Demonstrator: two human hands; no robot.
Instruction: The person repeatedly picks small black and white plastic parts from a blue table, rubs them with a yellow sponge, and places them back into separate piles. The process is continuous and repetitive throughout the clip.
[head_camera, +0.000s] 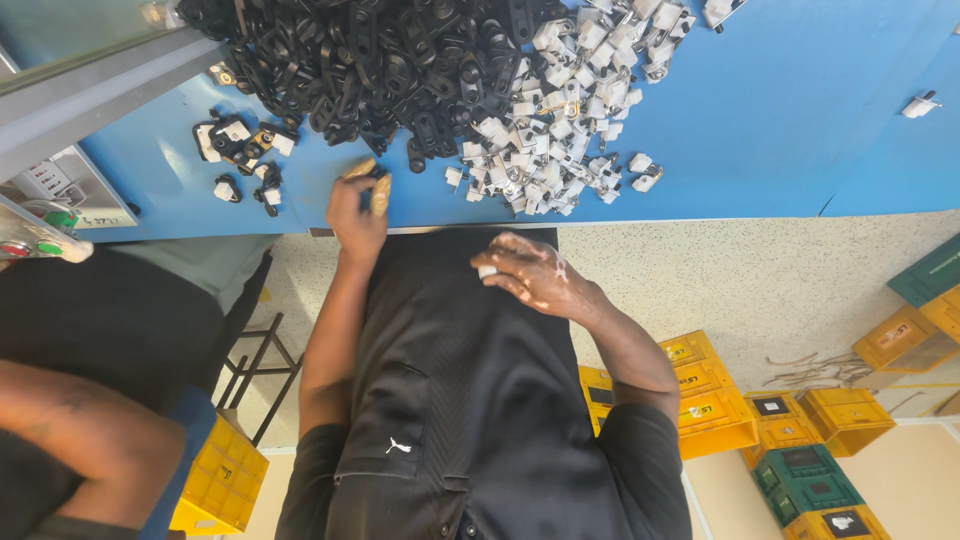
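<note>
The left hand (357, 208) pinches a small black part (379, 184) at the blue table (780, 120) edge; the right hand (530, 272) curls closed around a small white part (487, 271).

We see a blue counter (760, 120) carrying a big heap of black plastic parts (380, 60) and, touching it, a heap of white parts (560, 130). A small cluster of mixed black and white pieces (240, 150) lies apart from them, and one lone white piece (921, 104) sits far off.
</note>
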